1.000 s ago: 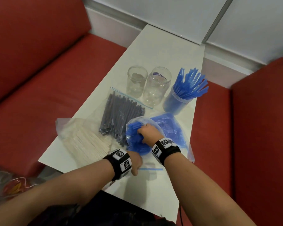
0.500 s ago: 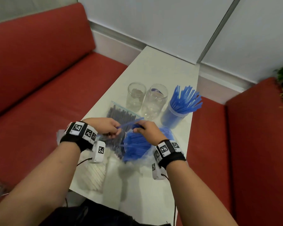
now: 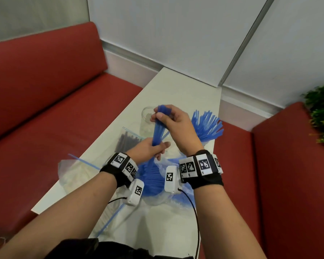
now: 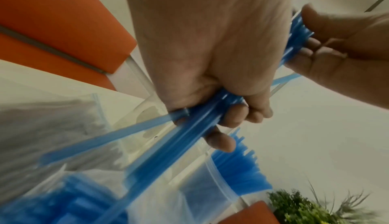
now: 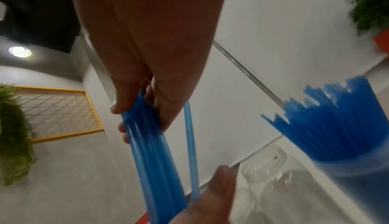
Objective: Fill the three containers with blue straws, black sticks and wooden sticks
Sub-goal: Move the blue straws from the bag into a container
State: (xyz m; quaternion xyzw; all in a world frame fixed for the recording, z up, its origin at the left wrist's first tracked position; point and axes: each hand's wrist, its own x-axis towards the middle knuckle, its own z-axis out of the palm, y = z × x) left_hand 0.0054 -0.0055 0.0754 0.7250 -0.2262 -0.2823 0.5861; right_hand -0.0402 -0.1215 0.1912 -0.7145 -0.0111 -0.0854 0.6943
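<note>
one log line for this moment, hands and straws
left hand: holds straw bundle low | right hand: pinches its top | container: holds straws | two jars: no straws

The straws [image 3: 158, 128] are a bright translucent blue, same shade as the bunch fanned out of the frosted container [image 5: 349, 169] and the zip strip on the clear bag [image 3: 82, 161]. The sticks [image 3: 125, 143] in the other clear bag look near-black, and the tabletop [image 3: 176, 90] is plain off-white. Benches [image 3: 45, 90] are deep red, the plant [image 3: 322, 109] is green, and both wristbands [image 3: 200, 165] are black with white blocks carrying black-and-white square codes.
</note>
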